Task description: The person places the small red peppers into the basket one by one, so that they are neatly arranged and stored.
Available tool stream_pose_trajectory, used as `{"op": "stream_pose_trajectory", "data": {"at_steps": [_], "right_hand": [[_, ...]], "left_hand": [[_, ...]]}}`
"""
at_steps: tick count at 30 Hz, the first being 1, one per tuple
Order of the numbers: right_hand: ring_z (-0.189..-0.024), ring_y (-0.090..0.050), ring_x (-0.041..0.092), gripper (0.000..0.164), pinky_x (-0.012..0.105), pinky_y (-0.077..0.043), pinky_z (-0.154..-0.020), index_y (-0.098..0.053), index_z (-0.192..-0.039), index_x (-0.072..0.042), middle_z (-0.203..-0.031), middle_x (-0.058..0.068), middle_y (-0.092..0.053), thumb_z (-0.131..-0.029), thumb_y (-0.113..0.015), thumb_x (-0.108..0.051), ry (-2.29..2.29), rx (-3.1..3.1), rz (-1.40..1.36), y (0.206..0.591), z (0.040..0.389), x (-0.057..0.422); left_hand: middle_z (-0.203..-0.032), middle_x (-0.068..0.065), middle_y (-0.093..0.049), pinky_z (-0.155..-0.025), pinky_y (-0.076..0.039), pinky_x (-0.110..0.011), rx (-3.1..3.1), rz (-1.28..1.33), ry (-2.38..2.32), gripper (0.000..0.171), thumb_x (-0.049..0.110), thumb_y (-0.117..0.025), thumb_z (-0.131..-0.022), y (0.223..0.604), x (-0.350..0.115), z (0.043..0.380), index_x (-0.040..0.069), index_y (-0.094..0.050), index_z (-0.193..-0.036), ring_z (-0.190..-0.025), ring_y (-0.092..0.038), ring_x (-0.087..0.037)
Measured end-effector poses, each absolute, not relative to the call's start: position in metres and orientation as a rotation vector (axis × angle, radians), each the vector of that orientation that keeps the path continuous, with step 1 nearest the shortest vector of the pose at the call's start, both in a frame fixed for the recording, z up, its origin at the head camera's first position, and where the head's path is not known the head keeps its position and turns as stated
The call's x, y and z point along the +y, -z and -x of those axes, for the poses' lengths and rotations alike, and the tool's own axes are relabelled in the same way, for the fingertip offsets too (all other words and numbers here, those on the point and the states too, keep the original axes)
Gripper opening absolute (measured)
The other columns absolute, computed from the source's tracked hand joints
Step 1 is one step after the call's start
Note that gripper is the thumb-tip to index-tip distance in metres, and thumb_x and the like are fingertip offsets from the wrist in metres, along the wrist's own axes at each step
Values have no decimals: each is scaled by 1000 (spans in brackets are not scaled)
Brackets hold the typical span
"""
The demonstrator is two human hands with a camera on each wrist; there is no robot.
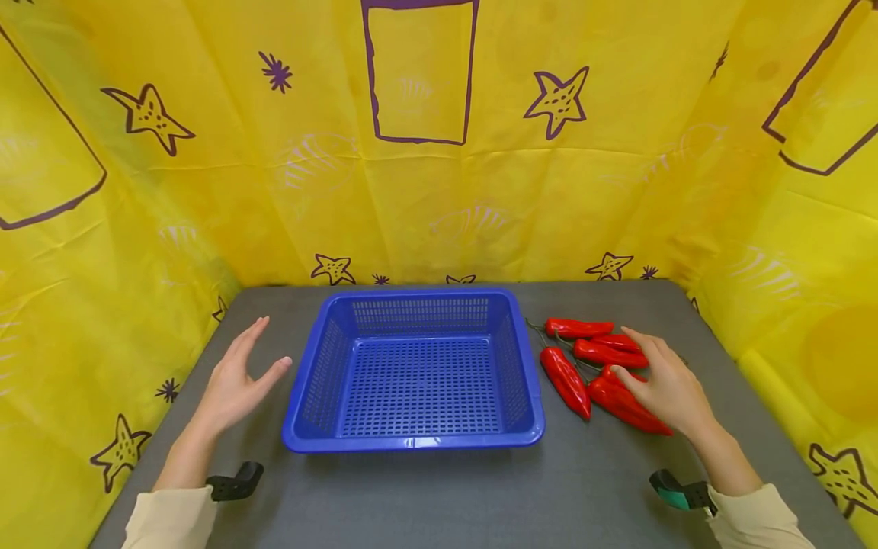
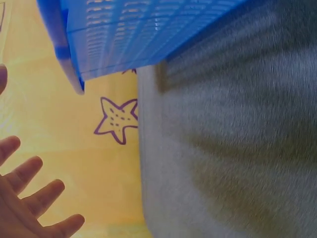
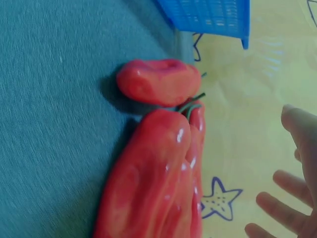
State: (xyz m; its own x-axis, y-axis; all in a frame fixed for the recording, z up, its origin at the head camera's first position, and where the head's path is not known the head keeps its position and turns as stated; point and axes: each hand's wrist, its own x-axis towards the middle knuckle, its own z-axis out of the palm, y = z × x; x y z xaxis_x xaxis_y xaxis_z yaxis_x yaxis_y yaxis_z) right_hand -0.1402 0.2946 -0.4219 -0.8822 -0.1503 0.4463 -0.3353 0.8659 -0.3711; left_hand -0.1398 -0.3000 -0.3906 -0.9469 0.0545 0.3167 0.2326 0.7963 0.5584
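A blue plastic basket (image 1: 414, 444) with slotted sides stands in the middle of the table, nothing inside it. To its right lie several long red peppers (image 1: 565, 383) with thin green stems, grouped loosely. The right hand (image 1: 668, 389) hovers over the right part of this group, fingers spread, holding nothing; it hides some of the peppers. In the right wrist view, the nearest red pepper (image 3: 148, 173) lies apart from that hand's fingers. Left of the basket, the left hand (image 1: 236, 385) is raised with fingers extended and nothing in it. Its spread fingers (image 2: 42, 198) also show in the left wrist view.
A grey cloth-covered table (image 1: 425, 503) carries everything. Yellow curtains (image 1: 418, 198) with purple starfish drawings enclose its back and both sides. Black wrist mounts (image 1: 236, 482) stick out from both forearms, near the light sleeves.
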Motion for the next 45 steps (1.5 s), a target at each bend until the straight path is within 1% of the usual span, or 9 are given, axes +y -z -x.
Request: {"op": "stream_pose_trajectory", "data": {"at_steps": [11,13,16,18,20,28,31,35,45], "right_hand": [[-94,-55,32,64,56,-47,-72,-46,-131,-6,-117,18,-53,-74,-75,-13,-711,-2620,-335,435,137,284],[-95,-55,33,65,57,-46,-73,-46,-132,-6,-118,18,-52,-74,-75,-14,-728,-2625,-325,436,137,283],[-99,-54,34,66,59,-46,-73,-45,-133,-7,-119,19,-52,-75,-75,-14,-750,-2635,-316,437,136,280],[-99,-54,35,66,60,-45,-73,-44,-133,-7,-119,18,-53,-75,-74,-14,-763,-2639,-307,438,136,278],[-99,-54,35,66,60,-45,-73,-44,-133,-7,-118,19,-53,-75,-74,-14,-776,-2636,-299,439,136,277],[-105,-51,37,65,59,-45,-79,-47,-130,-2,-120,21,-53,-72,-76,-11,-802,-2587,-311,448,137,271],[-103,-52,36,64,58,-46,-78,-47,-130,-2,-121,21,-53,-73,-75,-11,-817,-2597,-310,451,137,268],[-98,-55,33,64,55,-49,-75,-46,-131,-3,-122,20,-52,-74,-75,-11,-825,-2607,-306,454,136,265],[-88,-62,36,64,52,-53,-71,-44,-132,-3,-118,19,-53,-76,-74,-10,-886,-2627,-308,457,141,259]], "left_hand": [[-137,-21,-43,-90,-40,-58,-2652,121,1110,65,25,-62,-88,404,-292,137,10,-32,-143,-119,-44,-43],[-136,-20,-44,-90,-44,-50,-2660,121,1159,63,25,-61,-89,405,-291,137,10,-32,-143,-118,-47,-42],[-135,-19,-47,-81,-52,-26,-2687,113,1209,61,27,-58,-91,406,-291,138,10,-32,-143,-114,-51,-40],[-133,-20,-48,-74,-49,-15,-2704,107,1250,61,28,-57,-91,406,-291,139,10,-31,-143,-111,-53,-39],[-132,-20,-50,-72,-46,-10,-2720,93,1288,60,29,-56,-92,406,-290,140,10,-31,-143,-109,-55,-36],[-128,-28,-49,-75,-56,-34,-2711,35,1584,57,28,-54,-93,405,-287,140,2,-33,-140,-90,-59,5],[-127,-29,-50,-73,-56,-36,-2706,7,1663,57,27,-54,-93,405,-286,140,1,-33,-139,-88,-60,4],[-122,-29,-52,-71,-57,-35,-2737,-36,1695,57,29,-54,-93,407,-285,142,0,-35,-138,-87,-62,-5],[-113,-23,-58,-66,-56,-33,-2795,-119,1736,63,36,-58,-89,408,-281,146,6,-34,-139,-76,-64,-17]]}}
